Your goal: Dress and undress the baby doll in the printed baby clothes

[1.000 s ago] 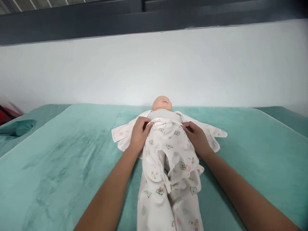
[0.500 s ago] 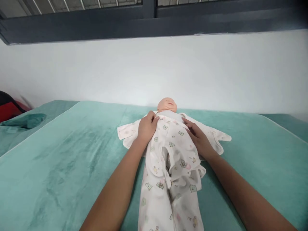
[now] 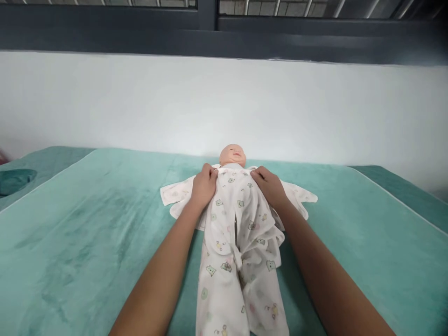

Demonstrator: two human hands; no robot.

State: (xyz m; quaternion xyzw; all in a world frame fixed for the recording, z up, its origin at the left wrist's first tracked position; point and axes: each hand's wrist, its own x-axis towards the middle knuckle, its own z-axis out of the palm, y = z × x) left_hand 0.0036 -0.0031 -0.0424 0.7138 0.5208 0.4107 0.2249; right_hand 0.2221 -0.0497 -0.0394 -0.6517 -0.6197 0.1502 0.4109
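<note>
A baby doll (image 3: 233, 155) lies on its back, its head toward the wall. White printed baby trousers (image 3: 224, 275) cover its front from the chest down, with the waistband high under the neck. My left hand (image 3: 205, 186) is closed on the left end of the waistband. At the right end, my right hand (image 3: 269, 185) pinches the same waistband. Beneath the doll a white printed baby shirt (image 3: 177, 191) is spread, its sleeves stretched out to both sides. The doll's arms and legs cannot be seen.
A green bedcover (image 3: 87, 247) lies under everything. Behind the doll's head rises a white wall (image 3: 224, 102), with a dark window frame (image 3: 140, 28) above it. Some bunched dark green cloth (image 3: 16, 181) lies at the far left.
My right hand has gone from loosely spread fingers to a pinch on the waistband, which is now pulled wider and flatter. The view has turned slightly to the right.
</note>
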